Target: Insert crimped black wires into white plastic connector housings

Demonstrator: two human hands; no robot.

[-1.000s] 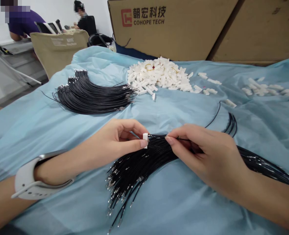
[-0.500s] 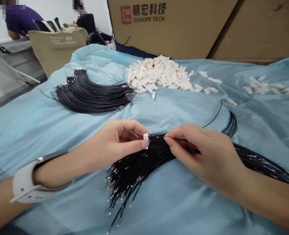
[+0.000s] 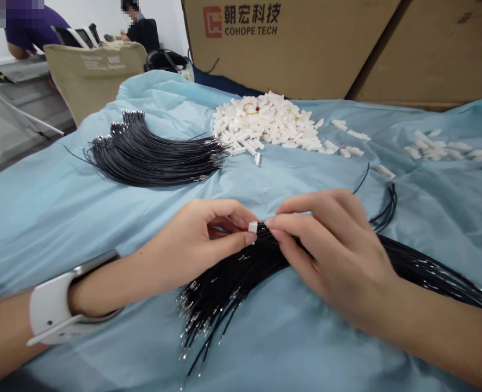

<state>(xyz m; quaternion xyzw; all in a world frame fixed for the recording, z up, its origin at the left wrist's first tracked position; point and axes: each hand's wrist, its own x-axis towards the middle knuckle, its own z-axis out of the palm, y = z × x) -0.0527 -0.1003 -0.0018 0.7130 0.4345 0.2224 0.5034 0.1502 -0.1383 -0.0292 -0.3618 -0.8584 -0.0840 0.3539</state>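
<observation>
- The blue cloth (image 3: 306,337) covers the whole table in front of me, wrinkled, running to the cardboard boxes (image 3: 306,49) that stand along its far edge.
- Under my hands a bundle of black wires (image 3: 220,283) lies across the near middle of the cloth, its metal-tipped ends fanned out toward the near edge and its length trailing off under my right forearm to the right edge.
- A second bundle of black wires (image 3: 151,158) lies on the far left part of the cloth, well apart from my hands.
- A heap of white connector housings (image 3: 265,128) sits at the far middle of the cloth, just right of that second bundle, with a thinner scatter of the same pieces (image 3: 440,149) toward the far right corner.
- My right hand (image 3: 339,250) rests on the near bundle. Thumb and forefinger are pressed together at the tips, pinching what looks like a single wire end right against the white piece; the other fingers curl loosely over the wires. The wire itself is too thin to make out clearly between my fingertips.
- My left hand (image 3: 200,245), a white watch band (image 3: 53,313) on the wrist, meets it from the left. The thumb and forefinger are closed in a pinch, the rest tucked beneath.
- In that pinch is one small white connector housing (image 3: 253,227), held just above the near bundle, touching my right fingertips.
</observation>
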